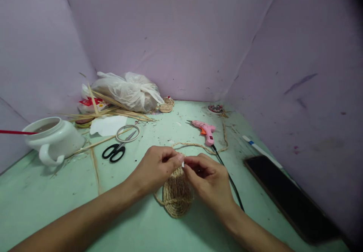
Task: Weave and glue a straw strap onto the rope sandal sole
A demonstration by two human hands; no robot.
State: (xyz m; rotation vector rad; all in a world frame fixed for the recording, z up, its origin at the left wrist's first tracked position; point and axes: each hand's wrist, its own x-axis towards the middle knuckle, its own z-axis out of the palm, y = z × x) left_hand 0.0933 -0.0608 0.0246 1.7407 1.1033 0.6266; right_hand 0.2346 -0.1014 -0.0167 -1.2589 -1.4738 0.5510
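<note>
My left hand (pixel 154 168) and my right hand (pixel 208 178) met fingertip to fingertip above the tabletop (pixel 56 191). Both were curled closed, pinching a small white scrap (pixel 183 164) between thumbs and forefingers; I could not tell what the scrap was. Directly under the two hands lay a woven mat (pixel 176 197) of twisted cord, oval, flat on the tabletop, its far edge hidden beneath my fingers. A loose strand of the same cord (pixel 198 146) ran away from the mat, just beyond my right hand, and looped on toward the far right.

Just past my right hand lay a pink glue gun (pixel 205 130) on its side, and its black cable (pixel 231 182) trailed back along the outer side of my right wrist. Well out to the right of that hand lay a dark phone (pixel 286 195), with a white pen (pixel 261 150) just beyond it.

Beyond my left hand, a little to its left, were black-handled scissors (pixel 119 146) with a ring of clear tape (pixel 128 133) over the blades. Farther left stood a white cup (pixel 53 138) with a red stick (pixel 14 132) resting in it. Well beyond the left hand, by the wall, sat a crumpled plastic bag (pixel 129 91) with dry straws (pixel 113 110) fanned out before it, and a white sheet of paper (pixel 107 125) lay near the scissors.
</note>
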